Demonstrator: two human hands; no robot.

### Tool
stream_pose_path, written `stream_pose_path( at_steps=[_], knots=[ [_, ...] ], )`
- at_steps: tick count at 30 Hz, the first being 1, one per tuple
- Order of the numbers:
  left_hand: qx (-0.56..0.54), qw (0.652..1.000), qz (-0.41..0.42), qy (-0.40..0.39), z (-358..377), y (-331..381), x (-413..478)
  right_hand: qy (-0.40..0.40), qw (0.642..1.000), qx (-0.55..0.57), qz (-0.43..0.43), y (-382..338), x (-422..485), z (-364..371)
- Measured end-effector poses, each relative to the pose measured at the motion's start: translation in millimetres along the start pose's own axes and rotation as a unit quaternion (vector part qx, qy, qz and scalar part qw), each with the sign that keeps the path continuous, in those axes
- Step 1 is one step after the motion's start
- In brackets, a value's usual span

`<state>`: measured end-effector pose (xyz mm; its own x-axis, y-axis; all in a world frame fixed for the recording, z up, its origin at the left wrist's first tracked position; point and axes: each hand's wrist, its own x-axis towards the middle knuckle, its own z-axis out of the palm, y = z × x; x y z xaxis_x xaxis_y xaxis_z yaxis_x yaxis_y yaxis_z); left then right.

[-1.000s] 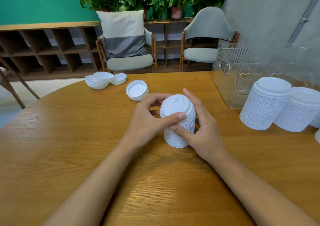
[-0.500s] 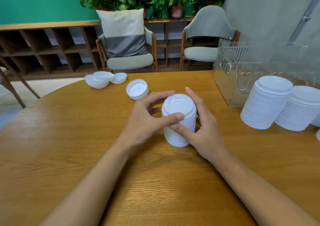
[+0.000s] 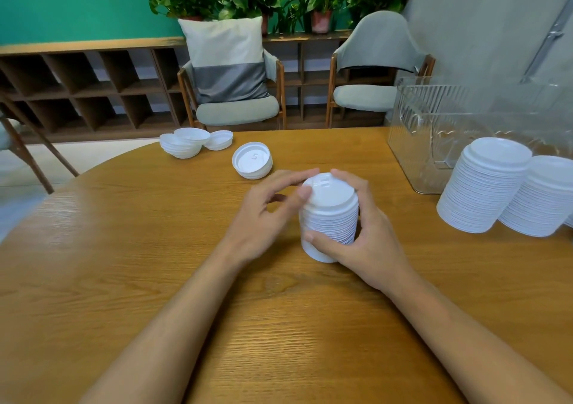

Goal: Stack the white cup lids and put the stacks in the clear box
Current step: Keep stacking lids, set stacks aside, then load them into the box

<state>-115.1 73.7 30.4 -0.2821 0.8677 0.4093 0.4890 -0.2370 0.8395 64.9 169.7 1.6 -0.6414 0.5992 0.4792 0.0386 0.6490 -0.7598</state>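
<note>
The right hand (image 3: pixel 369 239) has closed further round the lid stack (image 3: pixel 328 217) mid-table, thumb now curled low across its front. The left hand (image 3: pixel 263 214) has risen to pinch the top rim. The stack looks squared and ready for the clear box (image 3: pixel 434 143) at the right. The round wooden table (image 3: pixel 124 248) has chairs (image 3: pixel 235 93) and a green wall (image 3: pixel 62 0) beyond it.

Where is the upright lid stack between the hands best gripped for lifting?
Round the side wall of the lid stack, low down, from the right, thumb in front, fingers behind, like the right hand. It is a tall upright column of separate lids; a top pinch would probably lift only a few.
</note>
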Motion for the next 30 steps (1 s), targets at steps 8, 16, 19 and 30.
stream_pose_path(
  at_steps=[8,16,19,30],
  knots=[
    [0.29,0.944,-0.064,0.14,-37,-65,14,-0.016,1.0,-0.008,0.012,-1,7,5],
    [0.317,0.938,-0.1,0.094,-38,-77,21,-0.017,1.0,-0.009,0.001,2,32,23],
    [0.334,0.932,-0.102,0.093,-38,-79,25,-0.02,1.0,-0.007,-0.006,6,41,29],
    [0.366,0.915,-0.062,0.161,-42,-85,29,-0.011,1.0,0.014,-0.001,12,47,36]
  ],
)
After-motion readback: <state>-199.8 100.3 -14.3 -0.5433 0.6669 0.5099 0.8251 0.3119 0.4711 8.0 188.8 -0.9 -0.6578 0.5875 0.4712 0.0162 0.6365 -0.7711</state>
